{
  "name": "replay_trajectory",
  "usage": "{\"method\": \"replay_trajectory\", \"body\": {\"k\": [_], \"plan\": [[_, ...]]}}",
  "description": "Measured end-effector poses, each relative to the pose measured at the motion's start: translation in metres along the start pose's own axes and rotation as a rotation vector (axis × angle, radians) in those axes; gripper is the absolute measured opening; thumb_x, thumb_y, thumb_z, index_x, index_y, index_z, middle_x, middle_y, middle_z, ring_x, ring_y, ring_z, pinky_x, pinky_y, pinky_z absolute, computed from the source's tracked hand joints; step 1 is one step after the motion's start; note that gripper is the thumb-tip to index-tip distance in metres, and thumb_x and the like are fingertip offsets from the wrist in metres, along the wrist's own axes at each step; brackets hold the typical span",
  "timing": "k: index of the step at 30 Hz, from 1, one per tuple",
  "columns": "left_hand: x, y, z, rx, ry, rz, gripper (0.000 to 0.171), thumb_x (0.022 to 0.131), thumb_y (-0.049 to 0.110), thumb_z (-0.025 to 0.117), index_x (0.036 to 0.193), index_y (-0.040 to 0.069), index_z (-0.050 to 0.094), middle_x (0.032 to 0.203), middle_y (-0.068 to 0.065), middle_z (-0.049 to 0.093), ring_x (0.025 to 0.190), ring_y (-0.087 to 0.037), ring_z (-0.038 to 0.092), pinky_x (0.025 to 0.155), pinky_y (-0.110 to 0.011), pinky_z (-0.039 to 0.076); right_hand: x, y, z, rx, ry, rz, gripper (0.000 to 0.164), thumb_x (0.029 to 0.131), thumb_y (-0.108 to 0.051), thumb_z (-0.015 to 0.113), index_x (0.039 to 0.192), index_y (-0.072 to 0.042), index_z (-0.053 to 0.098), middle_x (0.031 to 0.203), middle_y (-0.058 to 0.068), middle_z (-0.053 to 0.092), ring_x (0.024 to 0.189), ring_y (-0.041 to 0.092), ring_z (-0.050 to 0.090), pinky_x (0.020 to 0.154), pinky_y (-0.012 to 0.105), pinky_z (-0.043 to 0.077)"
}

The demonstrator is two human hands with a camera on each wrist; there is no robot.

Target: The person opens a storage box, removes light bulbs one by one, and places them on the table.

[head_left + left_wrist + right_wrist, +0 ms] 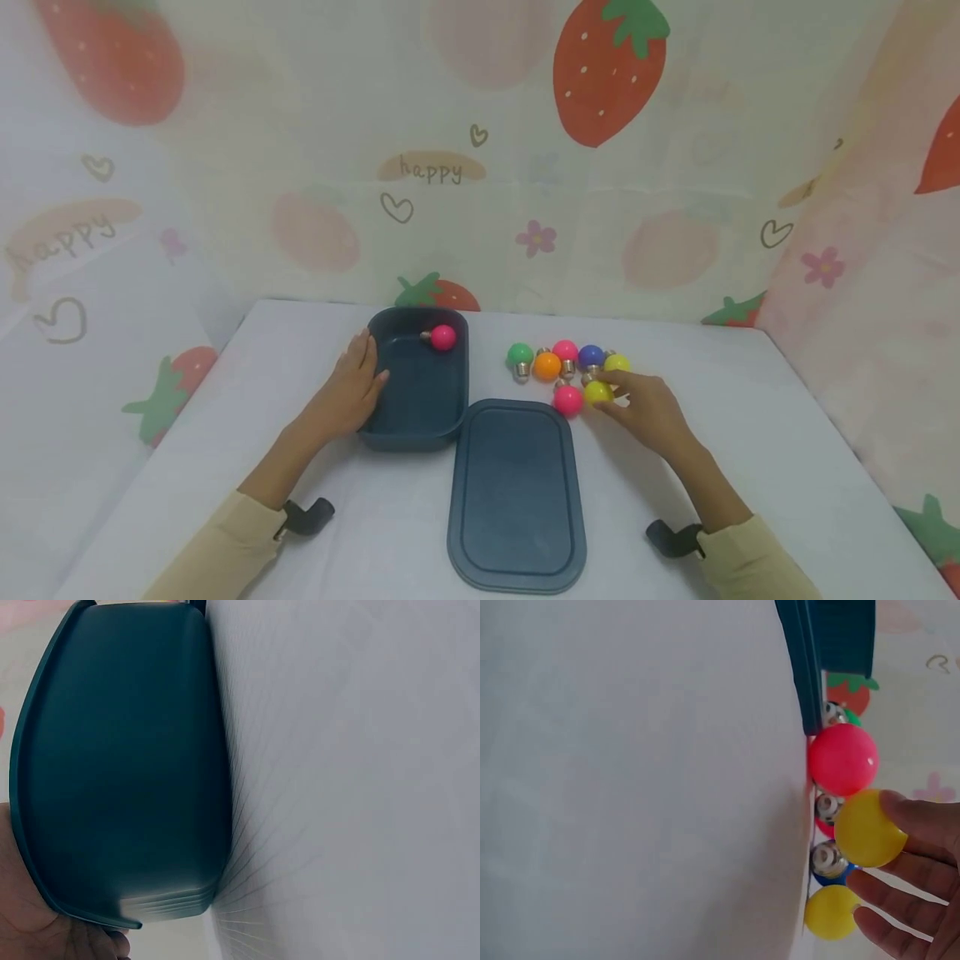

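Observation:
My left hand (351,387) holds the left rim of a dark blue rectangular container (418,392), thumb over the edge and fingers along the outer wall. Inside the container a pink light bulb (443,337) lies near the back. My right hand (647,408) pinches a yellow light bulb (597,393) by its round part, beside the group of bulbs. In the right wrist view the thumb presses one side of this yellow bulb (868,829). Close by it are a pink bulb (567,402) and a second yellow bulb (617,362).
Other bulbs lie together: green (520,355), orange (547,367), pink (565,351) and blue (591,357). A dark blue lid (517,500) lies flat in front of them, near the container's right front corner. A strawberry-print curtain (450,233) stands behind the white table (360,533).

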State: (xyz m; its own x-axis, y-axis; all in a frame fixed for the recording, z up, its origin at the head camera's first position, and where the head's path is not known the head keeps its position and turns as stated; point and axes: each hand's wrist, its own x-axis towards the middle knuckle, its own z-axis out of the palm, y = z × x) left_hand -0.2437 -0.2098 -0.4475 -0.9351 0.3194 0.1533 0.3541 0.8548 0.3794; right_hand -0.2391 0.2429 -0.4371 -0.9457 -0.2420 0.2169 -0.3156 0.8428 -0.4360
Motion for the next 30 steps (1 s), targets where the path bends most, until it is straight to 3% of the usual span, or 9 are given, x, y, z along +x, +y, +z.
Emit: {"method": "replay_trajectory", "body": {"k": [30], "plan": [[0.0005, -0.0001, -0.0009, 0.017, 0.006, 0.001, 0.065, 0.111, 0.022, 0.037, 0.152, -0.021, 0.012, 0.162, -0.037, 0.002, 0.151, -0.051, 0.004, 0.119, -0.063, 0.013, 0.0075, 0.0014, 0.0081, 0.073, -0.118, 0.055, 0.038, 0.088, -0.017, 0.08, 0.124, -0.009, 0.073, 0.112, 0.011, 0.072, 0.093, 0.027, 0.068, 0.075, 0.038, 0.061]]}}
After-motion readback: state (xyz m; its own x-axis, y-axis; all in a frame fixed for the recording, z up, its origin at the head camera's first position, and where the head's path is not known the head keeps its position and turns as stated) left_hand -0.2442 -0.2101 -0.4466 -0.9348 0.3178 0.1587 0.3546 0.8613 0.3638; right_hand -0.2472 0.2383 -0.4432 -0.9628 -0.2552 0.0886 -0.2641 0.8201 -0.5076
